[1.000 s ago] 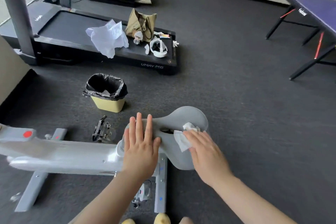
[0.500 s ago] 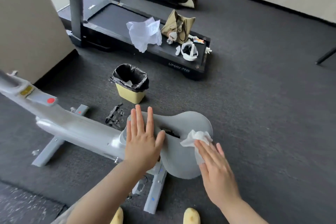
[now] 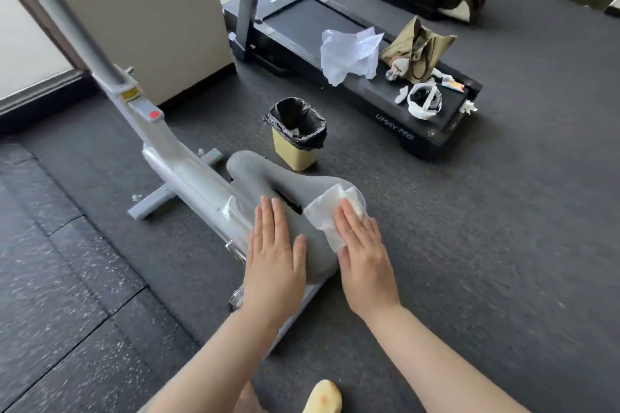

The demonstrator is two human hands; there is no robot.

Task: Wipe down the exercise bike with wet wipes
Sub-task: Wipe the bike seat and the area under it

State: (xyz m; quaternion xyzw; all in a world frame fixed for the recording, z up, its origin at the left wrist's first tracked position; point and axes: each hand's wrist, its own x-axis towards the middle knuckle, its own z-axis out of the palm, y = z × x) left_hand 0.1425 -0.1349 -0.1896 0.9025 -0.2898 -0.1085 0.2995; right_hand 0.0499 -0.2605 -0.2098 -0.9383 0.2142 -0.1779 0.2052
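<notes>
Wiping the exercise bike (image 3: 174,161) saddle (image 3: 265,178) with a wet wipe (image 3: 327,214).
Head view: right hand (image 3: 364,258) lies flat, fingers straight and together, pressing the wipe onto the saddle's wide rear end; left hand (image 3: 276,258) rests flat just beside it, fingers straight, thumb spread. Near the saddle's nose a lined bin (image 3: 297,132) stands on the floor (image 3: 469,245), before the treadmill (image 3: 352,70).

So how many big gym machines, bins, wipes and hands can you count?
Gym machines: 2, the exercise bike and the treadmill
Bins: 1, the yellow bin
Wipes: 1, the white wipe under the right hand
Hands: 2, with the left hand flat on the seat
Total: 6
</notes>
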